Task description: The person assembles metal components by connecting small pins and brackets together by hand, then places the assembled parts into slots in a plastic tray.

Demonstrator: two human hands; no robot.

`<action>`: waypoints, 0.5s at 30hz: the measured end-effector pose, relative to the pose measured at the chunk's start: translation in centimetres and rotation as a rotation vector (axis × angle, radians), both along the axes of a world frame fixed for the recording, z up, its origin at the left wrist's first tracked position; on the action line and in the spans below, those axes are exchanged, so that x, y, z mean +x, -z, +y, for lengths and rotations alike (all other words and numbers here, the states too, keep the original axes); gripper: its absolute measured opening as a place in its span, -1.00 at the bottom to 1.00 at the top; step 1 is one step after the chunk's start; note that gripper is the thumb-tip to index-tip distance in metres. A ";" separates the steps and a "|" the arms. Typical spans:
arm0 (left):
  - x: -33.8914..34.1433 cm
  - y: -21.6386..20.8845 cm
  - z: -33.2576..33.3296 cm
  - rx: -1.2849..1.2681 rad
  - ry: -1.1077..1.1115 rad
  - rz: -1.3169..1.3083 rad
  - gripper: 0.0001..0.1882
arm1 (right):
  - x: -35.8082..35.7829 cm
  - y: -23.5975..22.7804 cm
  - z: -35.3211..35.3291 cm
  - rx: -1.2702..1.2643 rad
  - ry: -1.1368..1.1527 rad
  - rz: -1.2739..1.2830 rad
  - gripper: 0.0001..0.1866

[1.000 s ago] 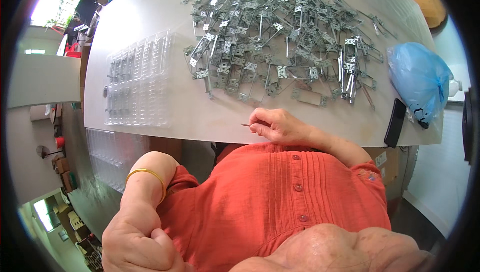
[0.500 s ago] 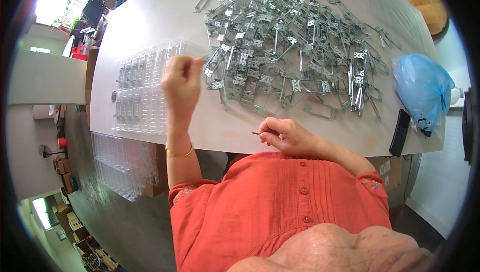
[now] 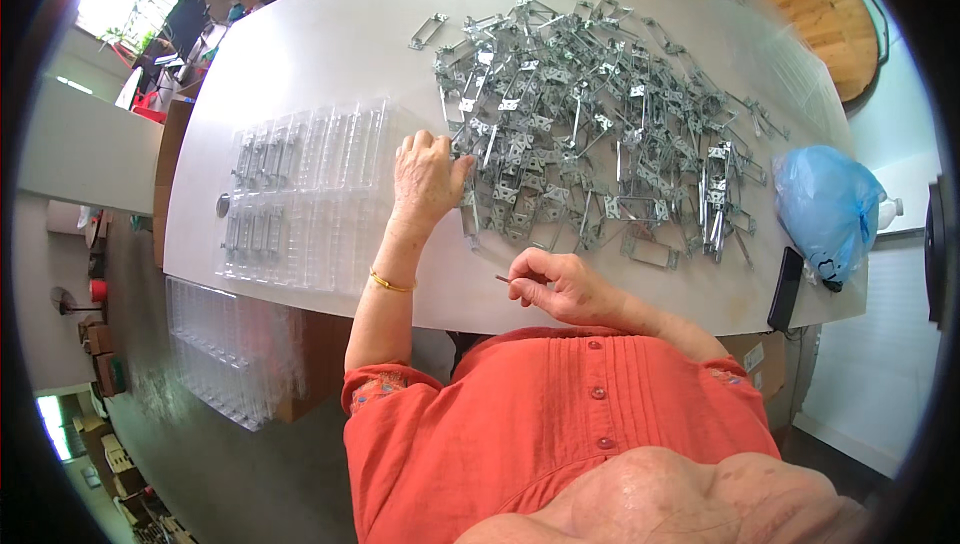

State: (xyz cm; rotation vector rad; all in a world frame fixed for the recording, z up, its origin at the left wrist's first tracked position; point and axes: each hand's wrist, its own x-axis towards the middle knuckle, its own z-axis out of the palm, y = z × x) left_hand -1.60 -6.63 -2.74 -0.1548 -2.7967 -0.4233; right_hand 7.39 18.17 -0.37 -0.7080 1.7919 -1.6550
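Note:
A large heap of silvery metal brackets [image 3: 600,134], shaped like narrow rectangular frames, lies across the table. At its left edge is my left hand [image 3: 425,181], back up, thumb apart from the bent fingers and close to the brackets; I see nothing in it. My right hand [image 3: 560,284], near the front edge, is closed around a thin dark rod [image 3: 502,279], whose tip pokes out to the left. Left of my left hand lie clear plastic trays [image 3: 315,229] with rows of slots. Several metal pieces [image 3: 262,159] sit in their left-hand slots.
On the right are a blue plastic bag [image 3: 828,204] and a black phone [image 3: 786,289]. More clear trays [image 3: 215,344] are stacked below the table's left front edge, beside a cardboard box [image 3: 315,354]. A round wooden top [image 3: 820,24] stands beyond the far right corner.
My left hand has moved right, from above the trays to the heap's left edge, and its thumb has spread. The right hand still holds the thin rod. The whole view has shifted slightly.

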 end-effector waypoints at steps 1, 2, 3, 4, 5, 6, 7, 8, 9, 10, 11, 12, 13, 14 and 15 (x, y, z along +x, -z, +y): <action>-0.1 0.0 0.0 -0.008 0.007 -0.016 -0.63 | -0.1 -0.1 -0.2 -0.005 -0.001 -0.012 -0.90; -0.2 0.0 -0.1 -0.005 0.007 -0.008 -0.63 | -0.3 -0.2 -0.3 -0.002 -0.001 -0.003 -0.90; -0.3 0.0 -0.2 0.031 0.007 -0.023 -0.63 | -0.5 -0.2 -0.4 0.009 -0.001 0.004 -0.90; -0.4 0.0 -0.2 0.067 0.008 -0.038 -0.63 | -0.7 -0.3 -0.4 0.019 0.000 0.011 -0.91; -0.5 0.0 -0.2 0.068 0.009 -0.030 -0.63 | -0.9 -0.3 -0.5 0.021 0.001 0.019 -0.91; -0.7 -0.1 -0.3 0.101 -0.001 0.057 -0.65 | -1.1 -0.3 -0.6 0.008 0.005 0.021 -0.91; -0.9 -0.2 -0.2 0.136 -0.006 0.143 -0.66 | -1.4 -0.3 -0.5 -0.003 0.014 0.022 -0.91; -1.1 -0.4 0.0 0.138 -0.001 0.149 -0.66 | -1.7 -0.5 -0.4 -0.002 0.019 0.029 -0.91; -1.3 -0.7 0.3 0.202 -0.011 0.152 -0.65 | -2.0 -0.7 -0.1 -0.024 0.052 0.053 -0.92; -1.6 -1.2 0.7 0.263 -0.017 0.155 -0.63 | -2.5 -1.0 0.1 -0.050 0.088 0.079 -0.93; -1.7 -2.3 1.2 0.257 -0.010 0.161 -0.63 | -3.1 -1.5 0.2 -0.056 0.094 0.085 -0.93; -1.7 -3.6 2.0 0.559 0.028 0.029 -0.64 | -3.9 -2.3 0.4 -0.064 0.181 0.126 -0.93; -1.7 -4.8 2.9 0.856 0.071 -0.110 -0.63 | -4.7 -2.9 0.7 -0.073 0.272 0.167 -0.94; -1.7 -5.6 3.7 0.988 0.141 -0.127 -0.62 | -5.6 -3.3 0.9 -0.114 0.328 0.206 -0.96; -1.6 -6.6 4.1 0.981 0.155 -0.126 -0.62 | -6.3 -4.0 1.1 -0.120 0.340 0.215 -0.96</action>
